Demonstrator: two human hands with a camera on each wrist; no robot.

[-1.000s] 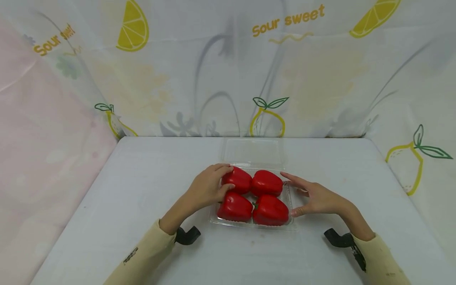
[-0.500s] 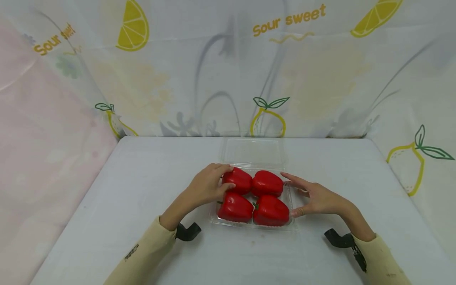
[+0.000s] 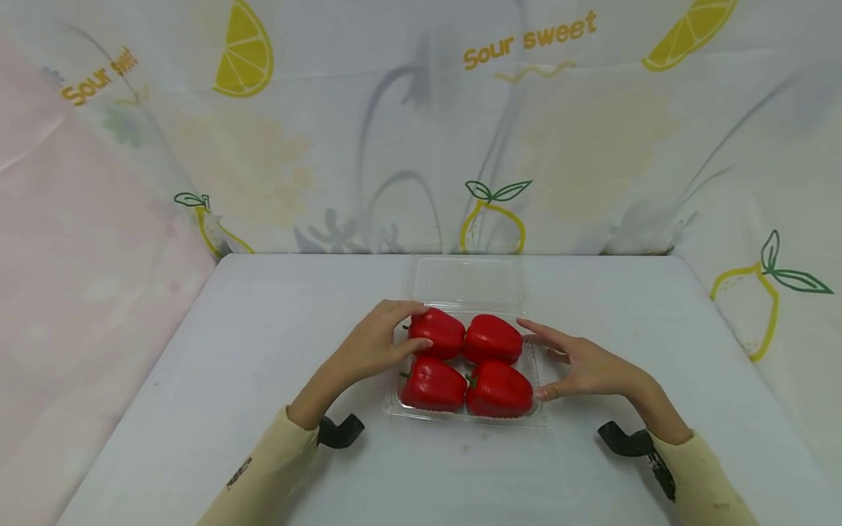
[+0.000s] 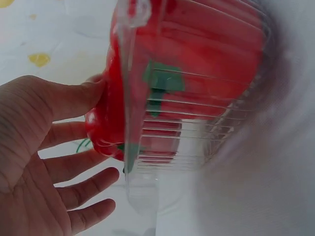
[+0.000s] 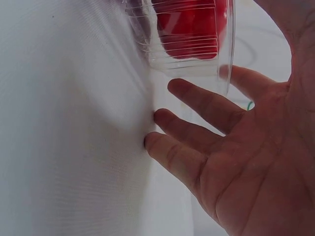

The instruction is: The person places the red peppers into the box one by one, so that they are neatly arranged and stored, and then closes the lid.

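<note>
Several red bell peppers sit in two rows in a clear plastic clamshell box [image 3: 460, 418] at mid-table. My left hand [image 3: 371, 347] is at the back-left pepper [image 3: 442, 332], its thumb and forefinger spread around the left side. In the left wrist view, the thumb [image 4: 81, 101] overlaps a red pepper just above the box rim, and the other fingers are loosely spread. My right hand [image 3: 585, 365] stays open at the box's right side, fingertips close to the wall beside the back-right pepper [image 3: 492, 337] and front-right pepper [image 3: 500, 391]. The front-left pepper [image 3: 434, 386] shows its green stem.
The box's clear lid [image 3: 467, 281] lies folded back toward the rear edge of the white table [image 3: 316, 292]. Behind it hangs a cloth backdrop [image 3: 368, 146] with lemon prints. Black curved pieces [image 3: 342, 431] stick out at both sleeves.
My left hand has shifted slightly left, so more of the back-left pepper and its stem shows. The right hand and the peppers stay in place.
</note>
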